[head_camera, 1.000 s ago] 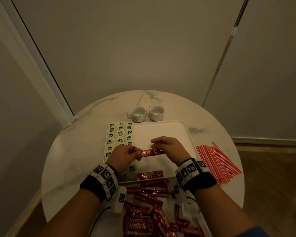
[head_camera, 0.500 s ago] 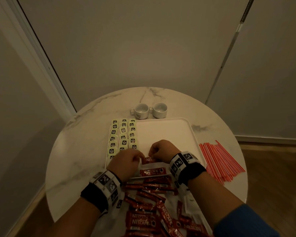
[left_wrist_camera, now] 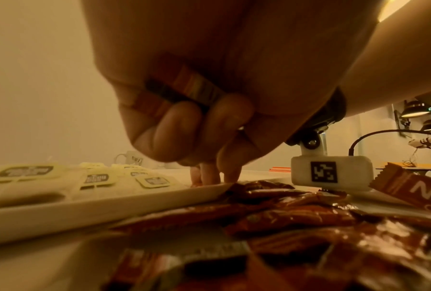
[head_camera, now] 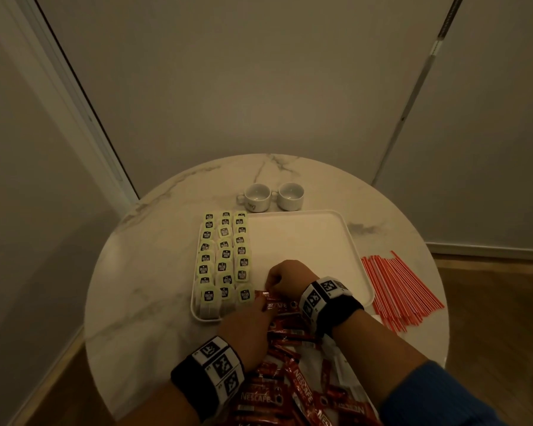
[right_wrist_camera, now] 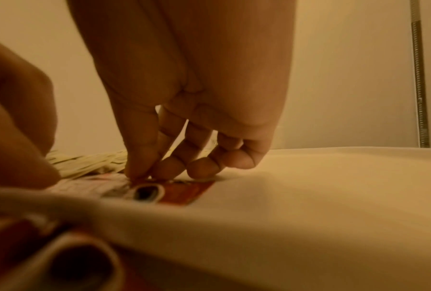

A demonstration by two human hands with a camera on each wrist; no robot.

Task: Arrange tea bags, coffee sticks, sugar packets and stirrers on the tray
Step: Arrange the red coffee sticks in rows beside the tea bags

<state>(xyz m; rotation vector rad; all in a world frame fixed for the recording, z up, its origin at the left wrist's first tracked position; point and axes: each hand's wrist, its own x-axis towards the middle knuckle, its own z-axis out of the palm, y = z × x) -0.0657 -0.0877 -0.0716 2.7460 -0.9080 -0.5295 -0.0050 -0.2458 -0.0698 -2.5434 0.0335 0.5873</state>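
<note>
Nescafé lettering marked the red foil coffee stick [head_camera: 270, 296], lying crosswise near the white rectangular tray's [head_camera: 356, 256] front edge. Right hand [head_camera: 290, 276] pinched it with narrowed fingertips [right_wrist_camera: 137, 173]; left hand's [head_camera: 248, 325] fingers touched its other end. Pale green tea bags [head_camera: 225, 256] filled the tray's left side.

This looks like a hotel room or a staged hospitality corner. A small round white marble tabletop [head_camera: 154, 272] stands in a corner of plain pale walls above a wooden floor [head_camera: 505, 302]. It carries two small white ceramic cups [head_camera: 274, 196], a white rectangular plastic tray [head_camera: 305, 238] with rows of pale green tea bags [head_camera: 225, 256], red instant coffee sticks [head_camera: 290, 388] and thin red stirrers [head_camera: 397, 290], guest-room welcome supplies.
</note>
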